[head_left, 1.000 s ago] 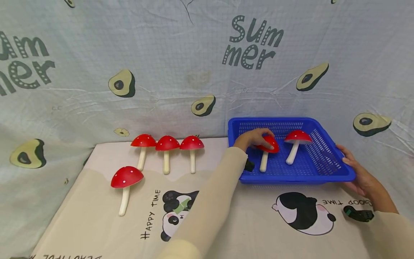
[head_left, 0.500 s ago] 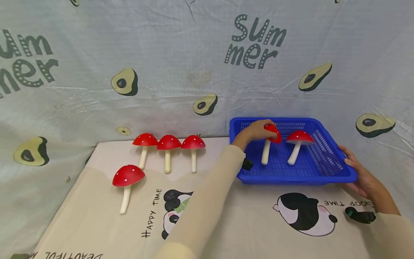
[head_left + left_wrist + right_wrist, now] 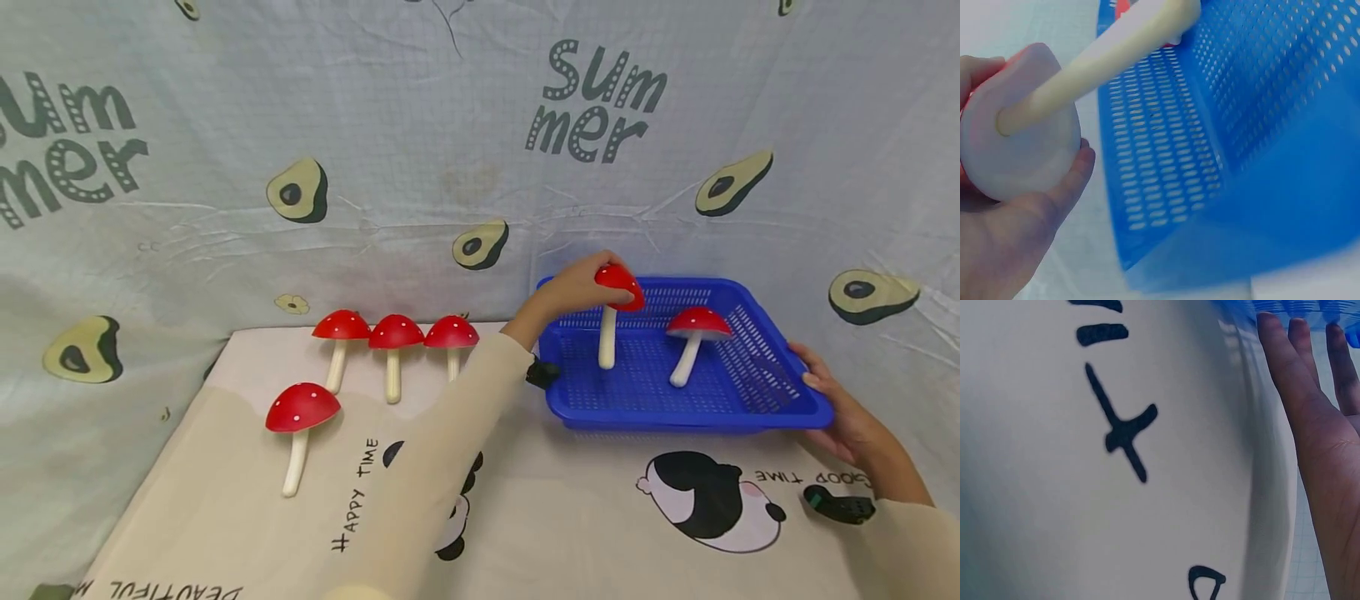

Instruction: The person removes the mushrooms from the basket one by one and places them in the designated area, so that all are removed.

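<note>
My left hand [image 3: 581, 287] grips a toy mushroom [image 3: 608, 337] by its red, white-spotted cap, and its pale stem hangs down over the blue basket [image 3: 645, 419]. In the left wrist view, fingers and thumb wrap the cap of the mushroom [image 3: 1029, 156], whose pale underside shows. A second mushroom [image 3: 686, 360] lies inside the basket. At the basket's right end, my right hand [image 3: 843, 417] holds the rim. The right wrist view shows fingers [image 3: 1288, 359] of that hand reaching up to the basket's underside.
Several more red-capped mushrooms [image 3: 393, 358] lie on the left of the cloth-covered table [image 3: 247, 533]; one mushroom [image 3: 302, 417] is nearer the front. A printed fabric wall [image 3: 405, 125] stands close behind the basket. A dark strap [image 3: 838, 505] is at the right wrist.
My left hand has lifted the mushroom from the basket floor, up and slightly left, toward the back rim. The right hand stays at the basket's right end.
</note>
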The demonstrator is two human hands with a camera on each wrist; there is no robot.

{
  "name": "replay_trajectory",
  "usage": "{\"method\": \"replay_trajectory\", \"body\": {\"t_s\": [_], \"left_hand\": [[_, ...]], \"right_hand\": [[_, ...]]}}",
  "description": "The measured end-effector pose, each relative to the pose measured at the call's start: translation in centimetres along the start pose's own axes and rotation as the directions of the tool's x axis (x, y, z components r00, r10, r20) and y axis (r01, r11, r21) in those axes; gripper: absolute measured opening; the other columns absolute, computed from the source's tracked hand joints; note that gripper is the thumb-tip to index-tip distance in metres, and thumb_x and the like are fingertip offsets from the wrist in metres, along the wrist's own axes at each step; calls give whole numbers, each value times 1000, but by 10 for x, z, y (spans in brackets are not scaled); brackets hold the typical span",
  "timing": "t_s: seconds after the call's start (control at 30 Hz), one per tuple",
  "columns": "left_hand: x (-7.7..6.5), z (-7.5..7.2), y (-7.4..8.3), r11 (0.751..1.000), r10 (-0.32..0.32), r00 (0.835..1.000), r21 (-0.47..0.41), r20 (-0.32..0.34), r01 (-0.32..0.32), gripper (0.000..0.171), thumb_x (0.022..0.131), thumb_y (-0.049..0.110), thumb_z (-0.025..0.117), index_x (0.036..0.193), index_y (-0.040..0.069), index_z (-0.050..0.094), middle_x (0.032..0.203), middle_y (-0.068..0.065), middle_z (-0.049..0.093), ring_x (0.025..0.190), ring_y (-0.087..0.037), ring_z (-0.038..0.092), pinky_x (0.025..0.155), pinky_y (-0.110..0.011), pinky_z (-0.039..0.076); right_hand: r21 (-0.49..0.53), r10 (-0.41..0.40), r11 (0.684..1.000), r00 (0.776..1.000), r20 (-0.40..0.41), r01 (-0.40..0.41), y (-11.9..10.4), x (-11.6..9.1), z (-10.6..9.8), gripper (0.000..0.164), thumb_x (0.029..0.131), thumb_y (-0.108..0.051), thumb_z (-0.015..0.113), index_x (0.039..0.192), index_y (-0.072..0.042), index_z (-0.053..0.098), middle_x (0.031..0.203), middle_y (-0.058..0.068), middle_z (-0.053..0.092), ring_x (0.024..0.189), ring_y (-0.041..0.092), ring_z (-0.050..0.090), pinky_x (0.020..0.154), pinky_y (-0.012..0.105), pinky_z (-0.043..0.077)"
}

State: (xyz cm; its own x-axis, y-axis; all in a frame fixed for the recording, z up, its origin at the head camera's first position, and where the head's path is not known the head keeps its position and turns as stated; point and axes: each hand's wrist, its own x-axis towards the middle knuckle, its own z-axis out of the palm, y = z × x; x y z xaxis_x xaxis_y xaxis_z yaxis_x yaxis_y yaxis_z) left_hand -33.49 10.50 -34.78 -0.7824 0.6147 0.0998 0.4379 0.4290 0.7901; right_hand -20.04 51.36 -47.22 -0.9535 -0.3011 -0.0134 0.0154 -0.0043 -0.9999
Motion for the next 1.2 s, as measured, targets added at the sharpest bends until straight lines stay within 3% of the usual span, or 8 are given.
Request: {"method": "replay_trajectory", "body": {"t_s": [0.2, 0.4, 0.57, 0.93, 1.2], "left_hand": [[-16, -17, 5, 993, 111, 993, 44, 43, -112, 48, 96, 33, 66, 142, 22, 56, 140, -3, 56, 122, -19, 52, 89, -23, 52], [-35, -28, 8, 980, 194, 981, 41, 13, -194, 48, 95, 33, 69, 141, 21, 58, 140, -2, 56, 124, -18, 50, 90, -24, 52], [-51, -32, 7, 966, 259, 966, 18, -11, -259, 39, 98, 25, 65, 136, 17, 63, 137, -4, 59, 119, -18, 53, 90, -26, 53], [-82, -41, 0, 980, 195, 978, -29, -70, -198, 34, 94, 36, 72, 125, 25, 64, 130, 5, 58, 118, -17, 53, 88, -31, 56], [-98, -45, -5, 969, 240, 967, -33, -88, -244, 35, 91, 33, 77, 122, 26, 65, 126, 9, 59, 116, -14, 54, 88, -33, 56]], "right_hand": [[-7, 0, 1000, 1000, -3, 0, 2, 1, -2, 54, 108, -31, 29, 156, -49, 12, 135, -15, 38, 105, 8, 64, 81, 33, 60], [-21, 21, 1000, 1000, -20, -21, 2, 5, -3, 55, 107, -33, 32, 155, -51, 13, 134, -15, 37, 104, 7, 64, 81, 33, 60], [5, 26, 1000, 1000, -14, -26, 1, 7, -4, 54, 107, -33, 32, 154, -52, 15, 134, -16, 38, 104, 7, 64, 81, 33, 60], [11, 26, 1000, 1000, 0, -26, 0, 9, -5, 55, 107, -33, 32, 155, -52, 14, 135, -15, 37, 105, 7, 64, 82, 33, 60], [-11, 41, 999, 999, -14, -41, 0, 8, -6, 55, 106, -37, 32, 155, -52, 12, 132, -17, 42, 104, 8, 64, 81, 33, 59]]}}
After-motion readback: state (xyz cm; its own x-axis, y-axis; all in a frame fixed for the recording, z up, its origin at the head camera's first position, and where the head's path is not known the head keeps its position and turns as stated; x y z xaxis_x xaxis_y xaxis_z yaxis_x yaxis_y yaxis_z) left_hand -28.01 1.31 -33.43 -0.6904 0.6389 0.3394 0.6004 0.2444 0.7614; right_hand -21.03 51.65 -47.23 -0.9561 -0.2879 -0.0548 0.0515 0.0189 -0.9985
